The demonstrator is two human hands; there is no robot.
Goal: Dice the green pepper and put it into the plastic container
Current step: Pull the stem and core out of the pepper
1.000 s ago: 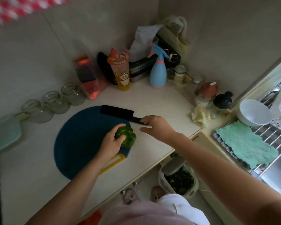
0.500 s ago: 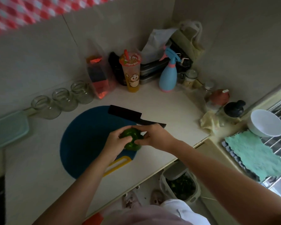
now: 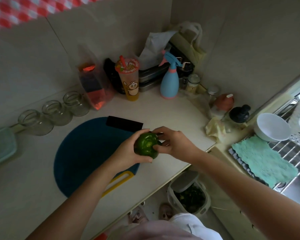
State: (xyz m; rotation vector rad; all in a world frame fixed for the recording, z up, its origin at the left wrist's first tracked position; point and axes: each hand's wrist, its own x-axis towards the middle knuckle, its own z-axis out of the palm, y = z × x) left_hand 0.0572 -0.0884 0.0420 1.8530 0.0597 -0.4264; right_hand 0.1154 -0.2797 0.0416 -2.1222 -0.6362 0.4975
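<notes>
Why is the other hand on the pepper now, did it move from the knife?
Yes. The right hand came off the knife, which stays on the blue cutting board, toward the person and onto the green pepper.

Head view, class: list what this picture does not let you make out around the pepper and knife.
- Knife: handle hidden behind the green pepper and right hand.
- Pepper's far side: covered by the left hand.
- Plastic container: cut off by the left edge.
- Cup lettering: too small.
</notes>
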